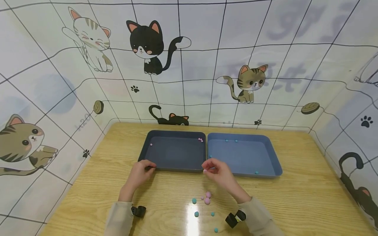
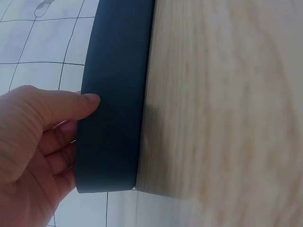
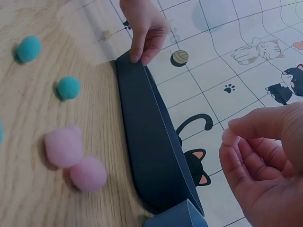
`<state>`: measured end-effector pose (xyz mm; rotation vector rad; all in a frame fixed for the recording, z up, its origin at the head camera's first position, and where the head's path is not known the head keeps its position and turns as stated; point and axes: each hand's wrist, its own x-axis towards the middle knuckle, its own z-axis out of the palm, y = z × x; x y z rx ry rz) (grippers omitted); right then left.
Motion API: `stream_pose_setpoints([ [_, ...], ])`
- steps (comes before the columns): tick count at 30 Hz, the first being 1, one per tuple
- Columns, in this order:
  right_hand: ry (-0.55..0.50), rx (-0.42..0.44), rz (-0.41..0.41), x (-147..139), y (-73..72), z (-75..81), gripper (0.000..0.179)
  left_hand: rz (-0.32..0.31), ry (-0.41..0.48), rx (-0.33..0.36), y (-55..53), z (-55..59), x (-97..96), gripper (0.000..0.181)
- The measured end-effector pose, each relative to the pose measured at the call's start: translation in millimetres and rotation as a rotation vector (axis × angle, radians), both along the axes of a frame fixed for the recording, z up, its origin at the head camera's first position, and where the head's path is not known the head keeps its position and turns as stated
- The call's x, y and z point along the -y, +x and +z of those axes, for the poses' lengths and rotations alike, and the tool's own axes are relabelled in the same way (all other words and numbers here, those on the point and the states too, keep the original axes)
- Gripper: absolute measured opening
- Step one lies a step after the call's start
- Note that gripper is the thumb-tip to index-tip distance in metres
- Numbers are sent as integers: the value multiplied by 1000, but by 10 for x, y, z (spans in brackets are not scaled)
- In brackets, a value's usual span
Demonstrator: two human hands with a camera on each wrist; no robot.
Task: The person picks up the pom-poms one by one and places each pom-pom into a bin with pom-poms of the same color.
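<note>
My left hand [image 1: 139, 175] grips the near left corner of the dark tray [image 1: 177, 154]; in the left wrist view its thumb [image 2: 90, 101] lies on the outer wall with the fingers behind the rim. Between the thumb and forefinger of my right hand [image 1: 220, 173] is a small pink pom-pom [image 3: 230, 137]. That hand is over the near edges where the dark tray and the blue tray [image 1: 245, 155] meet. Several small pink pom-poms [image 1: 200, 140] lie in the dark tray, and several teal ones [image 1: 236, 141] lie in the blue tray.
On the wooden table [image 1: 307, 183] in front of the trays lie pink pom-poms [image 1: 207, 201] of different sizes and several teal pom-poms [image 1: 196, 214]. A cat-print sheet [image 1: 200, 72] hangs behind the table and along both sides.
</note>
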<state>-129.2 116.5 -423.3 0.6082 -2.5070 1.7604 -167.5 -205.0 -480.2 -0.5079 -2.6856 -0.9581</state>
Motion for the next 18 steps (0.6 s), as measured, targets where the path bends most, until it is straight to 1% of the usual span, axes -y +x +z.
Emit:
stream_pose_setpoints([
  [2,5,22,-6,42,-2,93,13,-1,0,0,3,4,1,12],
  [4,-6,36,-9,68,-49,74,13,-6,2,-3,5,7,2,11],
  [9,-56,45,10,113,-236,-135,14,-10,5,-9,5,5,6,11],
  [10,-57,52,10,131,-257,-132,14,-9,4,-10,6,6,6,11],
  [11,-64,58,12,142,-293,-167,15,-7,4,-10,5,3,5,12],
  [18,-87,82,16,283,-428,-148,16,-14,-6,-12,-4,-2,9,13],
])
